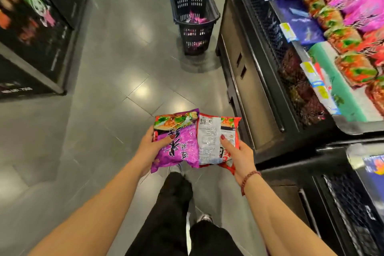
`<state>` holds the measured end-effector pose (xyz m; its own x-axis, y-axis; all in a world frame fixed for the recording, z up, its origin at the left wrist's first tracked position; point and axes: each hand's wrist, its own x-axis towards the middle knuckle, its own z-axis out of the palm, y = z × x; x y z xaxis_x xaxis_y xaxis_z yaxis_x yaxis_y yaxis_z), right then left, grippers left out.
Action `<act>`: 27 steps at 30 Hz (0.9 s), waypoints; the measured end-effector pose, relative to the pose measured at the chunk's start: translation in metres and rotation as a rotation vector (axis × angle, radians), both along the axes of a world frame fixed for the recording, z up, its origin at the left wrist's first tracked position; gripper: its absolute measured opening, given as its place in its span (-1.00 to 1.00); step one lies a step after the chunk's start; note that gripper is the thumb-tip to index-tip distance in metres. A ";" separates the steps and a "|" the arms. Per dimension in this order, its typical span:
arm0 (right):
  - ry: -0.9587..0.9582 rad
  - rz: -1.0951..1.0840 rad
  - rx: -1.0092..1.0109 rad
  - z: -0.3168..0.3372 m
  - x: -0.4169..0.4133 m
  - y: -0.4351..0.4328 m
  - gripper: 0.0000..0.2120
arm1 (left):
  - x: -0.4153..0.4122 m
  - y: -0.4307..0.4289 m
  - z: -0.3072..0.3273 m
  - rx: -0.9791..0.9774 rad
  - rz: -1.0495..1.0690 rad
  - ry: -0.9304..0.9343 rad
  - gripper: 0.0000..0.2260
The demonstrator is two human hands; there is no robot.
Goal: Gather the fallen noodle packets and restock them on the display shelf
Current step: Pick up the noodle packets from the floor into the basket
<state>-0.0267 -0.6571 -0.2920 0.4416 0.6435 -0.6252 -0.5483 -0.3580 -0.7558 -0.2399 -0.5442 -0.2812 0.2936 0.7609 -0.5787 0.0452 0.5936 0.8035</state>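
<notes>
My left hand [152, 147] grips a purple noodle packet [179, 145] by its left edge, thumb on top. Beside it, my right hand [239, 157] holds a red noodle packet [212, 141] turned back side up, thumb pressed on its white label. The two packets touch side by side in front of me, above the floor. The display shelf [311, 131] stands to my right, stacked with purple noodle packets [357, 6] and red noodle packets [353, 66].
A black shopping basket [194, 14] with purple packets inside stands on the grey tiled floor ahead, near the shelf's corner. A dark display stand [39, 33] lies to the left. A lower shelf section [353, 203] is at the bottom right. My legs are below.
</notes>
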 end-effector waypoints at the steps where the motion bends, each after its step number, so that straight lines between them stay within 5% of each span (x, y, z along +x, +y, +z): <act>1: -0.011 0.002 -0.001 -0.001 0.006 0.019 -0.70 | 0.005 0.019 -0.002 -0.006 0.004 0.003 -0.62; 27: -0.016 0.058 -0.037 -0.014 0.149 0.567 -0.76 | 0.145 0.552 -0.014 0.042 0.037 0.026 -0.65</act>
<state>0.1220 -0.0904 -0.3058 0.4145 0.6446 -0.6424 -0.5143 -0.4165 -0.7497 -0.0953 0.0081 -0.2957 0.2501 0.7948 -0.5530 0.0447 0.5611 0.8266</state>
